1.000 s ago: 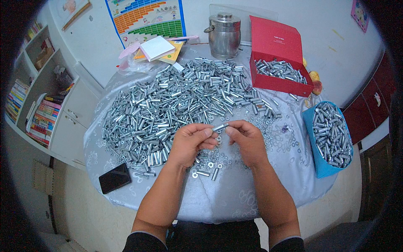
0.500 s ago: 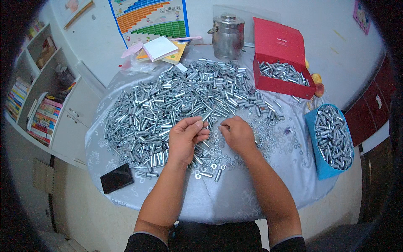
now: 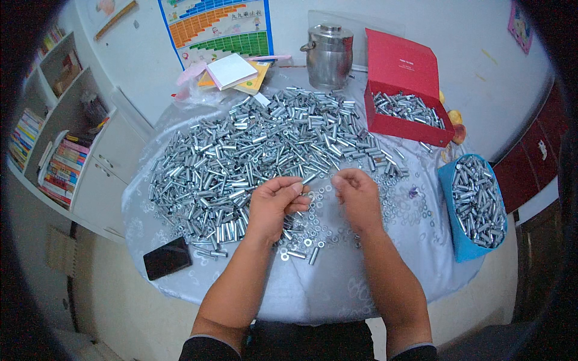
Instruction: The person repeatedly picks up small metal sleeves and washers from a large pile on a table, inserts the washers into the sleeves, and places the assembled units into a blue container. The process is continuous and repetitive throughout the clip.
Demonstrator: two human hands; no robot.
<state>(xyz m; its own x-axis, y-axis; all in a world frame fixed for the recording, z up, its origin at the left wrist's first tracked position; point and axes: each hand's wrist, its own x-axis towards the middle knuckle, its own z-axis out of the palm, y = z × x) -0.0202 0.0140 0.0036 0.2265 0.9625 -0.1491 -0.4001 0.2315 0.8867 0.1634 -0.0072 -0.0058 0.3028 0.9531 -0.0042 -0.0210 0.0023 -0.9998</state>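
Small shiny metal piece [image 3: 309,178] pinched in left hand [image 3: 274,203], kind too small to tell, right hand [image 3: 359,198] fingertips curled under, contents hidden, bookshelf [image 3: 42,150] at nine o'clock cut off by the dark rim.

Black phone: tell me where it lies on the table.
The black phone lies flat at the table's near-left edge, left of the left forearm, just below the heap of metal sleeves.

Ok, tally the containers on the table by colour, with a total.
Red box: 1
Blue bin: 1
Steel pot: 1
Total: 3. The red box and blue bin hold metal sleeves.
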